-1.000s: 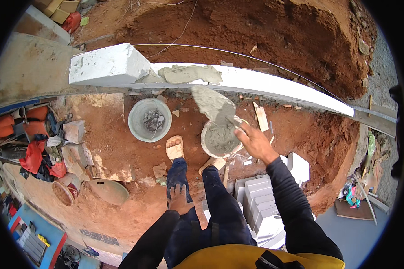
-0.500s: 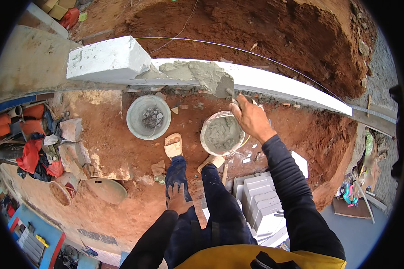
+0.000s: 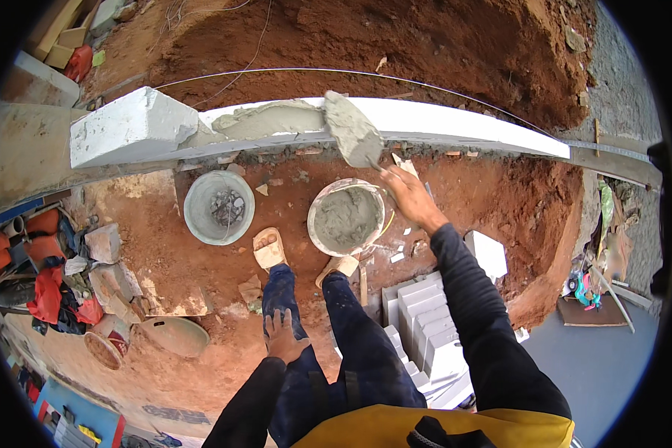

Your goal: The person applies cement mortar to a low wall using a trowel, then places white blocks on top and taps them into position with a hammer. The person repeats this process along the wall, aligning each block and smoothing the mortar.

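Note:
My right hand (image 3: 409, 196) grips a trowel (image 3: 353, 134) heaped with grey mortar, its blade tipped onto the top of a low white block wall (image 3: 463, 127). Wet mortar (image 3: 272, 119) is spread along the wall top, next to a white block (image 3: 131, 125) laid at the left end. Below the trowel stands a round pan of grey mortar (image 3: 346, 217) on the red soil. My left hand (image 3: 284, 335) rests flat on my left thigh, holding nothing. My feet in sandals stand by the pan.
A grey bucket (image 3: 218, 207) with rubble stands left of the mortar pan. White blocks (image 3: 425, 321) are stacked at my right. Stone pieces, orange containers and red cloth lie at the left. A taut string line (image 3: 291, 71) runs above the wall. Heaped red earth lies behind it.
My right hand has lifted the loaded trowel out of the mortar pan and carried it up and left onto the wall top. My left hand stayed on my thigh.

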### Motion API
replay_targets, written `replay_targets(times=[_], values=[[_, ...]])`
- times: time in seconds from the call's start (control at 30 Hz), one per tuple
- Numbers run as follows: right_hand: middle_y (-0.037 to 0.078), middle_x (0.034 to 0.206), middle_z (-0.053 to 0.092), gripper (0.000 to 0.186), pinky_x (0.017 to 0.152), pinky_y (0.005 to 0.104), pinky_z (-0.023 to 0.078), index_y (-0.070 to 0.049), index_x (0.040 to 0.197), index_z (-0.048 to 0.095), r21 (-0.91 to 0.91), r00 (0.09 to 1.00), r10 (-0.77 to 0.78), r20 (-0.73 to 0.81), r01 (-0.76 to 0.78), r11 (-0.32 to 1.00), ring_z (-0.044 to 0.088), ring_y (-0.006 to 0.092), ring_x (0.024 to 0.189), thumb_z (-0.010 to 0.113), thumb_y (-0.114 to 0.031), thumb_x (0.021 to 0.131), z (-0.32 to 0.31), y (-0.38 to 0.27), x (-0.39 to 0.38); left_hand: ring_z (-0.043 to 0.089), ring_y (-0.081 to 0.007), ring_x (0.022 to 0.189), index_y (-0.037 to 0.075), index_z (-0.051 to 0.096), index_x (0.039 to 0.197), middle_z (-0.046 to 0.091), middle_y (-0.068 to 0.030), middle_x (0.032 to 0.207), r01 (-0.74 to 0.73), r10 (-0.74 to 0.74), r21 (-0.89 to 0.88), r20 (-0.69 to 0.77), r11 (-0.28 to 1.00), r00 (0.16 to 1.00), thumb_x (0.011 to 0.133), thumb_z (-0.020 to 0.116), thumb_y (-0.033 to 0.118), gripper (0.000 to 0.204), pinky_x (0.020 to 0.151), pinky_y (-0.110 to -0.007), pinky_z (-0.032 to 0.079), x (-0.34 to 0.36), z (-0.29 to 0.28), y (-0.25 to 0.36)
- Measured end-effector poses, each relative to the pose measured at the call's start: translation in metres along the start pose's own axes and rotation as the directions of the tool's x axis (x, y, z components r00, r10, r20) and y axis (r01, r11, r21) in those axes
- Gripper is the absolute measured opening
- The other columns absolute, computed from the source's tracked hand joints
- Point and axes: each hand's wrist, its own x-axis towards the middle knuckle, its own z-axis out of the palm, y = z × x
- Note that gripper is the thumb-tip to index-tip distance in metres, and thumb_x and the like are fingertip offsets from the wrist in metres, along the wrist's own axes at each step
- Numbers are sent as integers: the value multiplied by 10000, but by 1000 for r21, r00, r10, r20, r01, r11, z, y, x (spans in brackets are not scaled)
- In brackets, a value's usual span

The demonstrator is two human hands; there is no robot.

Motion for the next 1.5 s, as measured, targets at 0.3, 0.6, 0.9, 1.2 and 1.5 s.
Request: replay_targets(times=[0.3, 0.6, 0.9, 1.2, 1.5], values=[[341, 1044, 701, 551, 885, 567, 507, -13, 1186, 596, -113, 998, 2, -69, -9, 994, 663, 547, 1034, 473, -544, 1108, 16, 26, -60, 66, -482, 1644, 116, 223, 1725, 138, -225, 1788, 42, -43, 24, 12, 999, 999, 770, 898, 495, 1229, 1312, -609, 162, -1, -6, 9], [226, 977, 674, 364, 788, 537, 534, -61, 1254, 563, -89, 879, -148, -454, 120, 989, 679, 461, 928, 681, -330, 1038, 83, 32, 3, 97, -492, 1634, 125, 273, 1708, 193, -219, 1771, 2, -3, -5, -58, 1000, 998, 776, 893, 457, 1168, 1284, -669, 177, -1, 0, -3], [271, 1165, 579, 414, 889, 537, 527, -18, 1358, 526, -286, 791, -317, -522, 188, 940, 618, 487, 1090, 670, -144, 991, 172, 124, 41, 130, -480, 1627, 96, 295, 1700, 224, -228, 1760, -13, 14, 16, -86, 1000, 996, 779, 887, 445, 1149, 1313, -582, 168, -6, 2, -6], [354, 1170, 716, 449, 914, 563, 578, 19, 1381, 563, -479, 973, 224, 50, -173, 860, 721, 510, 1046, 512, -274, 1043, 135, 256, -38, 191, -479, 1605, 38, 339, 1666, 289, -258, 1722, -32, 41, 64, -148, 997, 988, 754, 907, 389, 1130, 1315, -541, 214, -5, 11, 5], [298, 1095, 764, 589, 895, 475, 615, 84, 1238, 686, -397, 939, 103, 329, 38, 917, 769, 426, 981, 508, -452, 1075, 261, 257, 52, 237, -464, 1582, 55, 388, 1639, 336, -255, 1692, -22, 43, 113, -189, 993, 981, 740, 921, 383, 1096, 1306, -541, 244, -4, 18, 7]])
